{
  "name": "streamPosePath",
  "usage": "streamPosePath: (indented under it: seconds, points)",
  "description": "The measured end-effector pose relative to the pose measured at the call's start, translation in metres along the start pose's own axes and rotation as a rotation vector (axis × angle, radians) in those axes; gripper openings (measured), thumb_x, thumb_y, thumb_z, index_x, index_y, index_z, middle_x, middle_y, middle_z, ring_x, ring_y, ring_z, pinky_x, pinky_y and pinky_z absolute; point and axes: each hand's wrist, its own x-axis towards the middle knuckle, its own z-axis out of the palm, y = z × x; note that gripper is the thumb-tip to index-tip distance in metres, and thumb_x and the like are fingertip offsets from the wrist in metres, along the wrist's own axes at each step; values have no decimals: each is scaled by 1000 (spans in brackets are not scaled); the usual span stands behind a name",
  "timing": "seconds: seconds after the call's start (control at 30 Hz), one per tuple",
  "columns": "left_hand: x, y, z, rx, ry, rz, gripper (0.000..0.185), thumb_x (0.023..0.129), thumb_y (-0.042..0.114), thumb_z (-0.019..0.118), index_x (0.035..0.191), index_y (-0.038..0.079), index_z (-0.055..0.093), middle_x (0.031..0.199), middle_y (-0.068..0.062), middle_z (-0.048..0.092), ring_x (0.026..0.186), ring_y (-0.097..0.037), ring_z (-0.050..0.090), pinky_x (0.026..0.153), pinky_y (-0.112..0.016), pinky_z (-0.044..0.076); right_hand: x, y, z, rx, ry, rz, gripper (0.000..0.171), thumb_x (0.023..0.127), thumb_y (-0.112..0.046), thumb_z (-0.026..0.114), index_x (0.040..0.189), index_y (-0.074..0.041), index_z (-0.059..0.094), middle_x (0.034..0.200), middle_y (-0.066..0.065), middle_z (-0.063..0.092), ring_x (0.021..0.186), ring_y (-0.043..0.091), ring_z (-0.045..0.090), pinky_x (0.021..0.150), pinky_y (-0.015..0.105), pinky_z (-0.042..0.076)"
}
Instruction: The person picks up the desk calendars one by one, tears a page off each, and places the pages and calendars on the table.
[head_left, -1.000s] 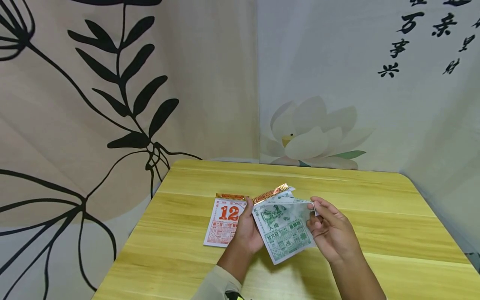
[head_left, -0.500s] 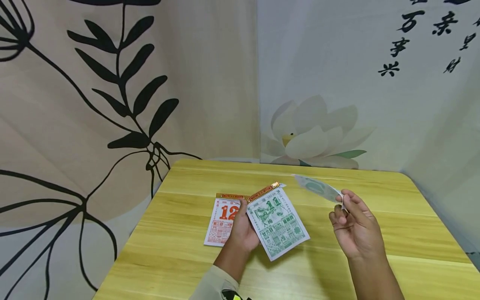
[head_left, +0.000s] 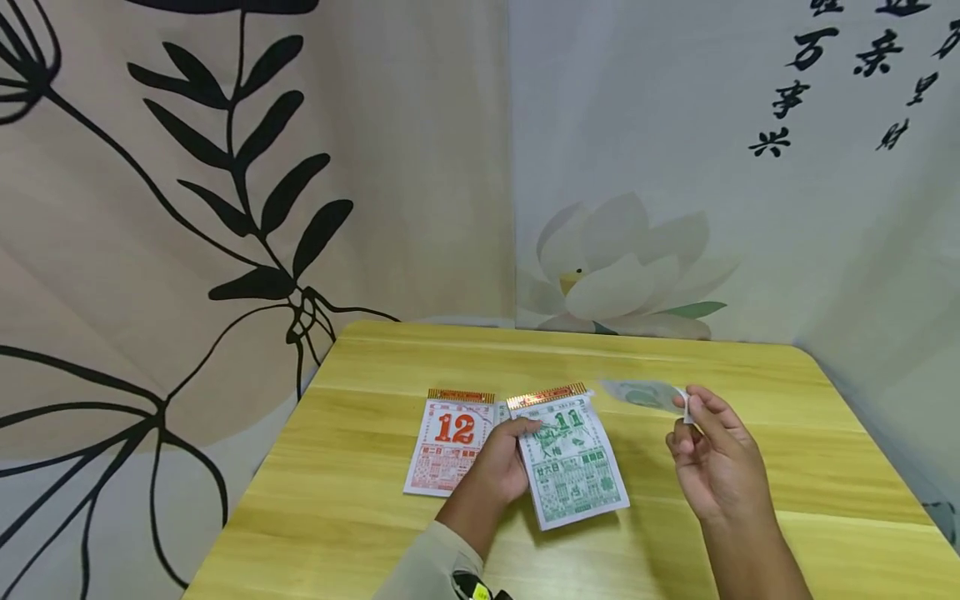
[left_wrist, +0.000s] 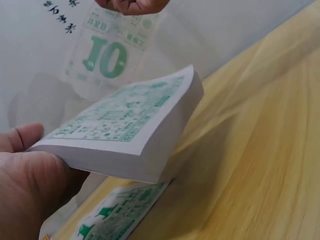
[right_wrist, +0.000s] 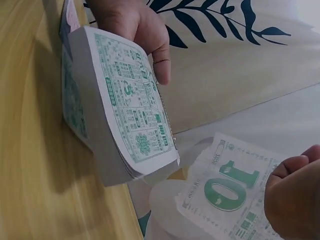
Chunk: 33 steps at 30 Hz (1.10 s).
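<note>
My left hand (head_left: 501, 467) grips the left edge of a thick tear-off calendar (head_left: 577, 475), thumb on its front. The calendar has an orange-gold top strip and a green 11 on its top page. It is held tilted above the table. My right hand (head_left: 722, 467) pinches the edge of a thin loose calendar sheet (head_left: 643, 395), apart from the pad. In the right wrist view that sheet (right_wrist: 225, 187) shows a green 10. A second calendar (head_left: 447, 450), with a red 12, lies on the table left of my left hand.
Under the held calendar, a green-printed sheet (left_wrist: 122, 212) lies on the table, mostly hidden from the head view. The wood-grain table (head_left: 810, 467) extends to the right. Behind it hang printed cloths (head_left: 420, 167) with leaves, a lotus and writing.
The loose sheet, which lay over the pad, has come away up and right in my right hand, uncovering the 11. My left hand has turned the calendar more upright, its thumb now across the front.
</note>
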Motion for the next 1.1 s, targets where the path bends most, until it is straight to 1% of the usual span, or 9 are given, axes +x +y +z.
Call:
streamPosePath:
  seconds: [0.1, 0.2, 0.43, 0.57, 0.67, 0.73, 0.8, 0.9, 1.1]
  points:
    - [1, -5, 2, 45, -20, -11, 58, 95, -2, 48, 152, -9, 42, 158, -27, 57, 151, -42, 54, 130, -52, 40, -1, -1, -7, -13, 5, 4, 30, 115, -1, 48, 114, -2, 78, 101, 9, 82, 61, 15, 65, 62, 23, 51]
    - [3, -9, 5, 52, -41, -17, 65, 90, -6, 45, 154, -8, 36, 162, -31, 50, 155, -46, 47, 132, -55, 35, -2, -4, -14, -35, 45, 12, 28, 114, -1, 49, 114, -3, 78, 102, 8, 81, 63, 15, 66, 65, 23, 55]
    - [13, -14, 10, 64, -89, -23, 81, 99, -2, 49, 173, 7, 19, 170, -27, 43, 161, -45, 39, 135, -56, 30, -4, -13, -25, -92, 201, 10, 20, 111, 0, 57, 114, -3, 77, 100, 9, 80, 65, 17, 67, 66, 24, 59]
    - [19, -16, 14, 76, -94, -43, 77, 100, 1, 50, 172, 10, 26, 168, -25, 46, 159, -45, 42, 134, -56, 32, -5, -17, -26, -237, 336, -22, 14, 108, -4, 65, 115, -3, 77, 101, 7, 82, 66, 17, 67, 64, 23, 60]
    - [22, -18, 18, 100, -110, -50, 73, 100, 1, 52, 170, 9, 31, 167, -25, 48, 159, -45, 42, 134, -56, 31, -5, -16, -26, -429, 453, -1, 17, 109, -9, 65, 121, -5, 77, 121, 6, 73, 65, 14, 65, 63, 23, 59]
    - [25, -19, 21, 121, -123, -52, 73, 101, 1, 53, 170, 8, 32, 167, -25, 48, 160, -45, 41, 134, -57, 30, -4, -14, -26, -535, 514, 27, 19, 110, -10, 64, 124, -6, 77, 122, 5, 68, 66, 13, 65, 65, 23, 59]
    - [28, -21, 24, 138, -130, -53, 71, 102, 1, 53, 170, 7, 33, 167, -25, 48, 160, -44, 40, 135, -56, 30, -5, -12, -29, -617, 547, 59, 21, 111, -10, 61, 126, -6, 76, 121, 4, 62, 68, 13, 67, 66, 23, 59]
    - [32, -23, 26, 166, -116, -46, 67, 105, 3, 54, 169, 4, 34, 167, -25, 48, 159, -44, 42, 134, -55, 32, -5, -9, -34, -672, 563, 91, 21, 113, -9, 58, 124, -9, 76, 111, 1, 66, 73, 13, 70, 69, 23, 59]
    - [39, -28, 23, 255, -48, -20, 58, 110, 5, 53, 166, 1, 40, 160, -25, 56, 152, -44, 52, 130, -55, 40, -8, -1, -49, -771, 581, 156, 28, 114, -7, 53, 114, -15, 80, 131, -3, 54, 102, 9, 60, 79, 19, 55]
